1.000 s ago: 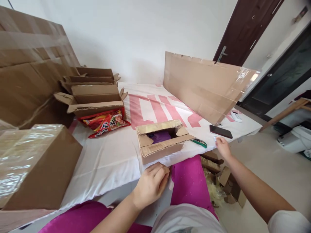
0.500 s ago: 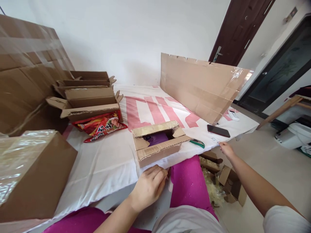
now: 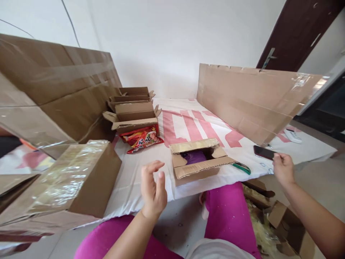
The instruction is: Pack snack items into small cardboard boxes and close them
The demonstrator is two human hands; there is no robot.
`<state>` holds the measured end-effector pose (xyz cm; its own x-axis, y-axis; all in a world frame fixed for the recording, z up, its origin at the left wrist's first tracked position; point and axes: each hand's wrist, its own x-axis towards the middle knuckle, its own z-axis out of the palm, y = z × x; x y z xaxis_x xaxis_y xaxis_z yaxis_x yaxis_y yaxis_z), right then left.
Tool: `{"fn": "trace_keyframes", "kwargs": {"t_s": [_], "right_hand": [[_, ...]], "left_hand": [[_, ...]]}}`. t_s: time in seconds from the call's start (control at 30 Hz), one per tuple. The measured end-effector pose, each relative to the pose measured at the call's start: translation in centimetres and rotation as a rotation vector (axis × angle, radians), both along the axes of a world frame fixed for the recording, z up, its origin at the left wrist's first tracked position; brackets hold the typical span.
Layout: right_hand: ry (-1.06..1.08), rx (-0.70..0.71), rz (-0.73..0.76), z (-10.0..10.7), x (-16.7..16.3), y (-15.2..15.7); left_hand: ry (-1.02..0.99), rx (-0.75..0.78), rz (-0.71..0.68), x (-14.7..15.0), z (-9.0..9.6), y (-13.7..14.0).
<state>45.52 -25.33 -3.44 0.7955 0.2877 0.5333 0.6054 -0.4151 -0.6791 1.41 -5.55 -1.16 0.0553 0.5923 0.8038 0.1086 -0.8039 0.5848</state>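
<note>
My left hand [image 3: 154,189] is raised over the table's front edge, thumb and index finger apart, other fingers curled, holding nothing. Just right of it stands an open small cardboard box [image 3: 198,172] with a purple item [image 3: 195,157] inside; the item's kind is partly hidden. My right hand [image 3: 283,167] has its fingers closed at the right end of a dark smartphone [image 3: 262,152], which appears to lie on the table. Small bluish loops [image 3: 266,167] lie below the phone. A green-handled cutter [image 3: 242,168] rests beside the box, partly under its flap.
Several open cartons [image 3: 134,117] stand at the back left, with a red snack packet [image 3: 142,139] before them. A taped box [image 3: 81,180] is at left, below a large carton [image 3: 59,79]. A cardboard panel [image 3: 248,100] stands at right. Scrap boxes [image 3: 285,223] lie on the floor.
My left hand has risen from the table edge and its fingers have parted. My right hand has moved up to the phone's end. The view has swung left.
</note>
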Motion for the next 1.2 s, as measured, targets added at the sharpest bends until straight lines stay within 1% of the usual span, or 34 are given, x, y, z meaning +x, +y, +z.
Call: {"fn": "trace_keyframes", "kwargs": {"t_s": [0.03, 0.07, 0.13, 0.2, 0.3, 0.33, 0.4, 0.47, 0.53, 0.6, 0.7, 0.77, 0.83, 0.9, 0.97, 1.07, 1.1, 1.13, 1.2], "right_hand": [[0.017, 0.030, 0.059, 0.9, -1.3, 1.2], [0.037, 0.064, 0.149, 1.9, -2.8, 2.4], [0.013, 0.092, 0.368, 4.2, -6.5, 4.6], [-0.049, 0.048, 0.589, 6.6, -10.4, 6.6], [-0.131, -0.154, 0.940, 9.6, -15.6, 9.1], [-0.156, -0.245, 1.041, 10.4, -16.9, 10.0], [-0.208, -0.469, 1.204, 11.3, -19.2, 11.5], [-0.246, -0.714, 1.288, 11.8, -20.6, 12.8], [-0.252, -0.909, 1.313, 12.2, -21.3, 14.0], [-0.218, -1.042, 1.345, 12.5, -21.3, 15.0], [-0.100, -1.161, 1.473, 13.0, -20.7, 16.5], [0.008, -1.169, 1.555, 13.2, -20.5, 17.4], [0.102, -1.135, 1.610, 13.1, -20.5, 18.1], [0.137, -1.075, 1.641, 12.9, -20.7, 18.3], [0.116, -0.972, 1.664, 12.6, -21.0, 18.2], [0.013, -0.751, 1.673, 12.0, -21.5, 17.8], [-0.022, -0.700, 1.672, 11.7, -21.7, 17.8], [-0.048, -0.670, 1.667, 11.5, -21.9, 17.9], [-0.068, -0.663, 1.657, 11.0, -22.3, 18.4]], "left_hand": [[0.035, -0.047, -0.019, 0.1, 0.1, 0.4], [0.083, -0.054, -0.055, 0.2, 0.2, 0.7], [0.202, 0.035, -0.147, 0.4, 0.5, 0.8], [0.301, 0.167, -0.216, 0.5, 0.7, 0.4], [0.350, 0.293, -0.268, 0.7, 0.9, -0.3], [0.356, 0.311, -0.276, 0.8, 0.9, -0.4], [0.385, 0.330, -0.259, 0.9, 0.8, -0.5], [0.429, 0.343, -0.180, 1.0, 0.6, -0.5], [0.468, 0.356, -0.091, 1.2, 0.3, -0.6], [0.489, 0.362, -0.050, 1.4, 0.0, -0.6], [0.492, 0.363, -0.037, 1.6, -0.5, -0.7], [0.495, 0.361, -0.030, 1.7, -0.7, -0.6], [0.505, 0.371, -0.013, 1.8, -0.8, -0.6], [0.522, 0.393, 0.007, 1.8, -0.9, -0.6], [0.544, 0.424, 0.018, 1.7, -1.0, -0.6], [0.573, 0.454, 0.031, 1.7, -1.0, -0.5], [0.581, 0.453, 0.043, 1.8, -1.0, -0.5], [0.591, 0.445, 0.060, 1.8, -0.9, -0.4], [0.623, 0.409, 0.102, 2.0, -0.8, -0.3]]}}
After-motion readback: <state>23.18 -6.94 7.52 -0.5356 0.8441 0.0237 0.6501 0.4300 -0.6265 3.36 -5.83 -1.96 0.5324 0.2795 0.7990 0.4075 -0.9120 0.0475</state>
